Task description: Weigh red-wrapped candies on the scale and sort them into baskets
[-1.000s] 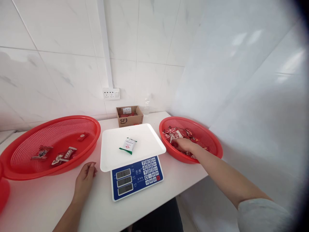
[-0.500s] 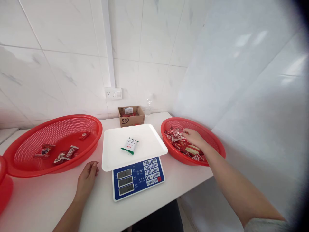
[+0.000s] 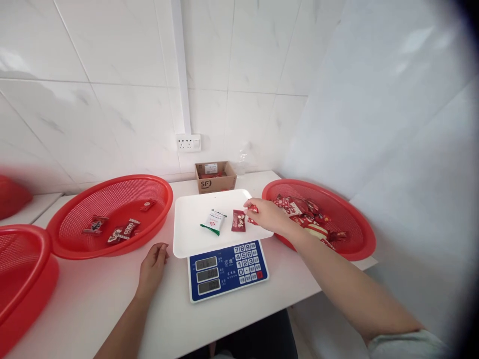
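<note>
My right hand (image 3: 267,215) reaches over the right side of the white weighing tray (image 3: 190,244), its fingers closed on a red-wrapped candy (image 3: 253,209). Just left of these fingertips a dark red candy packet (image 3: 238,221) lies on the tray. A white packet with green ends (image 3: 214,222) rests near the tray's middle. Under the tray is the blue digital scale (image 3: 228,271), with keys and three small displays. My left hand (image 3: 154,262) rests on the table left of the scale, fingers curled in and seemingly holding nothing.
To the right stands a red basket (image 3: 359,224) with many wrapped candies. Another red basket (image 3: 108,192) on the left holds several packets. A third red basket (image 3: 28,239) is at the left edge. Behind the scale sit a small cardboard box (image 3: 216,184) and a clear bottle (image 3: 243,159).
My right hand has moved left from the right basket to the tray, bringing candy with it. A dark red packet now lies beside the white one. The camera view has shifted left.
</note>
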A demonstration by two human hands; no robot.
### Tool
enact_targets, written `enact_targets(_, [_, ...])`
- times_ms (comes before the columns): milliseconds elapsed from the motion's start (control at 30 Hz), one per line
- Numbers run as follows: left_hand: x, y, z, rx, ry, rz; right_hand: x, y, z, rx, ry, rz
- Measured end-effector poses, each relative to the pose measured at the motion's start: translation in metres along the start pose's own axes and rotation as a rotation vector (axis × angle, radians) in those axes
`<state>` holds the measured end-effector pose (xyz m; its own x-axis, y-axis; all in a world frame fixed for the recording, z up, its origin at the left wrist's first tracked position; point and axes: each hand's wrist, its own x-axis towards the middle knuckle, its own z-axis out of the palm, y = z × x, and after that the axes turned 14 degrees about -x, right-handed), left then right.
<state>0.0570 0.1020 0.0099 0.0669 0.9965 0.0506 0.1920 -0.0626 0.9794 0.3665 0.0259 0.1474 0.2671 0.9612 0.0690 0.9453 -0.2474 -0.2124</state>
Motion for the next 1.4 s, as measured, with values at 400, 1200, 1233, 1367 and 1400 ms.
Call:
enact_targets(400, [0.002, -0.008, -0.001, -0.011, -0.024, -0.001, -0.005, -0.019, 0.017, 0.214, -0.074, -0.246])
enact_targets(1200, [0.002, -0.004, -0.001, -0.003, -0.022, -0.013, -0.023, -0.053, 0.039, 0.266, -0.099, -0.656])
enact_targets(1233, [0.002, -0.004, -0.001, -0.003, -0.022, -0.011, -0.024, -0.054, 0.038, 0.263, -0.102, -0.646])
enact_targets(1367, [0.002, -0.005, -0.001, -0.002, -0.022, -0.009, -0.026, -0.054, 0.037, 0.261, -0.115, -0.681])
enact_targets(1400, [0.002, -0.005, -0.001, -0.002, -0.023, -0.009, -0.026, -0.053, 0.036, 0.257, -0.111, -0.698])
